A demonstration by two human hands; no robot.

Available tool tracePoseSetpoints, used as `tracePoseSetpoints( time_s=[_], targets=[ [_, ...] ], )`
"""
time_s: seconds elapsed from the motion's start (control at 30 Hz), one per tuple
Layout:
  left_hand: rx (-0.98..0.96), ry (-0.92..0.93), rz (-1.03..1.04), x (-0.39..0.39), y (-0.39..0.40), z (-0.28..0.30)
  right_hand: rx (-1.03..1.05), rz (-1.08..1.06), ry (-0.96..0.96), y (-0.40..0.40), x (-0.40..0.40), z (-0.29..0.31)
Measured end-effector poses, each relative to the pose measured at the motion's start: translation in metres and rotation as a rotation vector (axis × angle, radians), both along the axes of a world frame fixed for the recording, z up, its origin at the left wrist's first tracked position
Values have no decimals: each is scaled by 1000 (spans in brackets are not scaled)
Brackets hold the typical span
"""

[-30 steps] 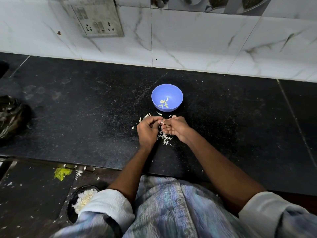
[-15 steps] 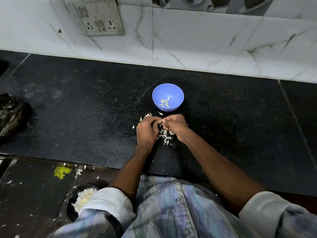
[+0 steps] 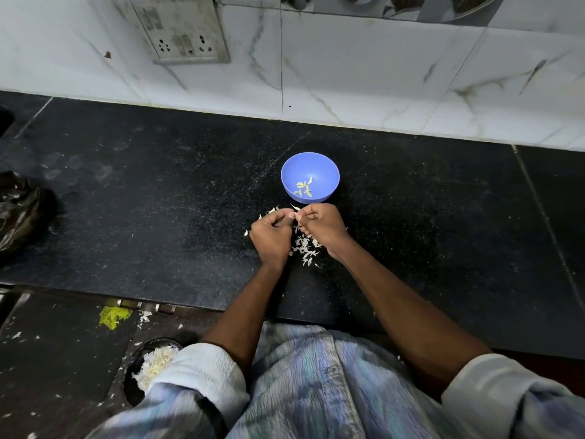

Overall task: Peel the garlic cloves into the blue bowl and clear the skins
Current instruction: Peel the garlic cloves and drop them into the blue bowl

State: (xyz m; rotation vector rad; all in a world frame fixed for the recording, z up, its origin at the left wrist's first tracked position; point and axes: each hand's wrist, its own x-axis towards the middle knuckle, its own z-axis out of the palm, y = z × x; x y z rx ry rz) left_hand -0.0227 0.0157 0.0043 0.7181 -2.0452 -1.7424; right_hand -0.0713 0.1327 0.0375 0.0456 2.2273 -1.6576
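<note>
A black speckled stone counter [image 3: 158, 198] fills most of the view, with a white marble-tiled wall [image 3: 380, 74] behind it carrying a grey socket plate [image 3: 182, 30]. At the counter's far left edge, well apart from the hands, sits a crumpled black plastic bag [image 3: 19, 213]. A person in a pale striped shirt with rolled sleeves reaches both bare forearms forward over the counter. The left hand [image 3: 272, 236] and right hand [image 3: 323, 228] meet knuckle to knuckle, fingers curled in, thumb and fingertips pressed together on a small pale piece between them; it is too small to tell whether this is a clove or skin. Just beyond the pinch, almost touching the right hand, stands the blue bowl [image 3: 326, 166], upright, holding a few peeled garlic cloves [image 3: 304, 188]. Under and just nearer than the hands lies a scatter of white garlic skins [image 3: 305, 248]. Below the counter edge, nearer than the left elbow, a dark round bin [image 3: 136, 372] holds more pale scraps.
</note>
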Motion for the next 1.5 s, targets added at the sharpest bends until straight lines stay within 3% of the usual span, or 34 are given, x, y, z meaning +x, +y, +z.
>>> tracePoseSetpoints(
  time_s=[0.13,0.33,0.37,0.43,0.5,0.57,0.63,0.7,0.73,0.8,0.87,0.93,1.0,1.1,1.17,1.3,1.37,1.5],
  targets=[
    [-32,49,-93,2,-3,1,65,8,-7,4,-1,6],
    [-187,181,-174,1,-14,5,-241,-70,-418,6,-2,19],
    [-197,181,-184,0,-15,4,-242,-86,-437,8,-2,19],
    [-170,91,-208,-1,-14,2,-60,-70,-257,9,-3,13],
    [56,-99,-202,-3,-10,4,245,19,103,11,-3,5],
    [467,-307,-148,-10,-9,10,423,112,380,12,0,0],
    [863,-426,-123,-15,-11,16,460,178,551,12,0,-1],
    [1014,-440,-119,-12,-12,17,466,212,594,12,-2,-3],
    [981,-431,-114,-9,-10,17,463,213,556,11,-2,-3],
    [668,-313,-100,-2,-7,11,360,135,354,9,-2,-3],
    [208,-89,-153,3,-13,6,62,0,-20,4,-1,3],
    [-106,112,-214,3,-21,4,-244,-52,-431,0,-1,15],
    [-270,235,-226,5,-25,6,-403,-44,-723,3,-4,20],
    [-328,278,-206,7,-23,5,-536,-85,-880,7,-6,19],
    [-233,205,-189,7,-20,0,-459,-56,-774,6,-4,18],
    [204,14,-120,1,-12,-1,-22,42,-143,7,-5,12],
    [355,-1,-97,-2,-9,4,122,120,53,12,-7,9],
    [361,-17,-97,-4,-4,8,376,196,298,15,-3,8]
  ],
)
